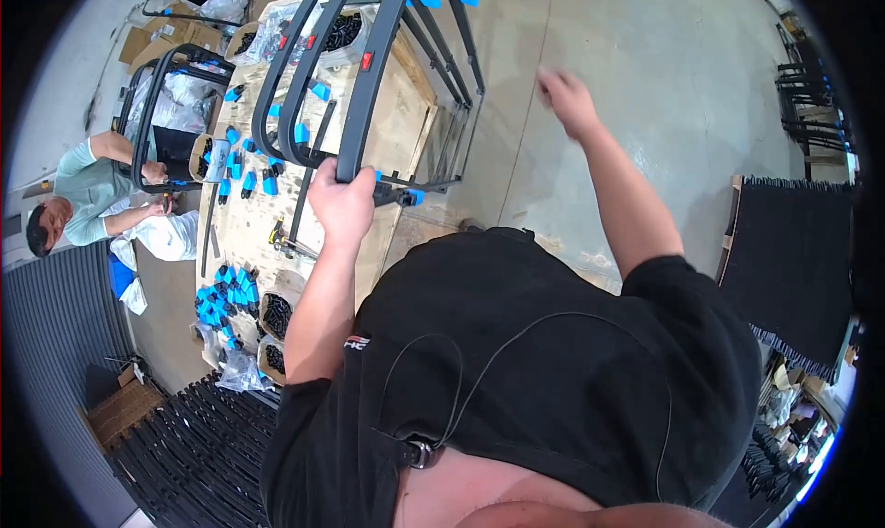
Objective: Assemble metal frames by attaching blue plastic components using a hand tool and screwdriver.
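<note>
My left hand [342, 201] is closed around the lower bend of a black tubular metal frame [361, 95]. The frame rises away from me over the table's right side, with several parallel bars, small red pieces on them and blue-and-black end pieces at its far end. Out to the right, my right hand [569, 102] is raised above the concrete floor, apart from the frame. Motion blurs its fingers, so I cannot make out whether they hold anything.
A plywood-topped table [244, 242] carries loose blue-and-black plastic pieces [226, 298], a yellow-and-black tool [277, 233] and boxes of small black parts [277, 314]. Across it, a person [88, 192] handles another black frame [152, 113]. A black-covered stack [784, 261] stands at right.
</note>
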A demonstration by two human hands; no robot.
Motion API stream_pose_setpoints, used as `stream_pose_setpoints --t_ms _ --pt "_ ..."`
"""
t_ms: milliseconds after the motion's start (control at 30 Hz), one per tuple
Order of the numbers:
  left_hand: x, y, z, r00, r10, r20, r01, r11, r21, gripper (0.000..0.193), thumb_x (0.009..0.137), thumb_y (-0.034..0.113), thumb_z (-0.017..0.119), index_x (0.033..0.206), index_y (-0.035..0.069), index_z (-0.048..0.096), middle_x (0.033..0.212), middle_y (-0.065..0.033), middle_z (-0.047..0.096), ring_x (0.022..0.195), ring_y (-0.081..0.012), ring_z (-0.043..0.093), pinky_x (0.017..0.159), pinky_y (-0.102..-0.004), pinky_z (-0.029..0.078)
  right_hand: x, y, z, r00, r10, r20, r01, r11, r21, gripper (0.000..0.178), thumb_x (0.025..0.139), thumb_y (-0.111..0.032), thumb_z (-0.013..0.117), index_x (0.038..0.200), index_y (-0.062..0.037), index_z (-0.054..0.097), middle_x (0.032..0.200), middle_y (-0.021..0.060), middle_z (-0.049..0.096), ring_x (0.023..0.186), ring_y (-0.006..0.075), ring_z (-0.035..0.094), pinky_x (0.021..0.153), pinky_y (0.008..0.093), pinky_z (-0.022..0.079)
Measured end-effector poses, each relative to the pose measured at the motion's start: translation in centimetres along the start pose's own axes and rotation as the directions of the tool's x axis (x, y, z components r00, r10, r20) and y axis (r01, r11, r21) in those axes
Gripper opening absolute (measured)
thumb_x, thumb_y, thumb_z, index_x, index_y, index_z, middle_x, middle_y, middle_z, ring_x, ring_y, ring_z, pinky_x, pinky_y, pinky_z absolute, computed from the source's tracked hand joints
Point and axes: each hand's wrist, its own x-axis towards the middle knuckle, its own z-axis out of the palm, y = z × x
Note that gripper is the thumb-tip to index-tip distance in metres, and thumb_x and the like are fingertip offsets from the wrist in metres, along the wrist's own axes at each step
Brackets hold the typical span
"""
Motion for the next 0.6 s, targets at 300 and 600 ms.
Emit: stream_pose_setpoints --t_ms 300,600 --pt "6.3 -1.6 2.4 0.988 0.144 0.057 -0.147 0.987 0.062 0.018 0.075 0.012 0.072 0.083 -0.002 0.065 0.07 -0.0009 0.063 0.065 -0.007 0.053 0.06 -0.0265 0.046 -18.1 30.0 -11.1 0.843 0.527 -0.11 -0.437 0.55 -0.712 0.045 0.091 -0.04 0.066 0.108 0.0024 0.069 0.095 0.0189 0.072 0.085 0.0286 0.072 0.073 0.0429 0.056" --pt "6.7 -1.4 3.2 0.994 0.111 -0.001 -0.111 0.989 0.097 0.017 0.076 0.014 0.072 0.08 -0.002 0.065 0.067 -0.0008 0.063 0.062 -0.0067 0.052 0.059 -0.0273 0.046 -13.6 28.4 -11.6 0.745 0.662 -0.078 -0.585 0.593 -0.553 0.047 0.092 -0.041 0.061 0.106 0.0028 0.067 0.082 0.0186 0.072 0.062 0.0338 0.067 0.062 0.0469 0.055"
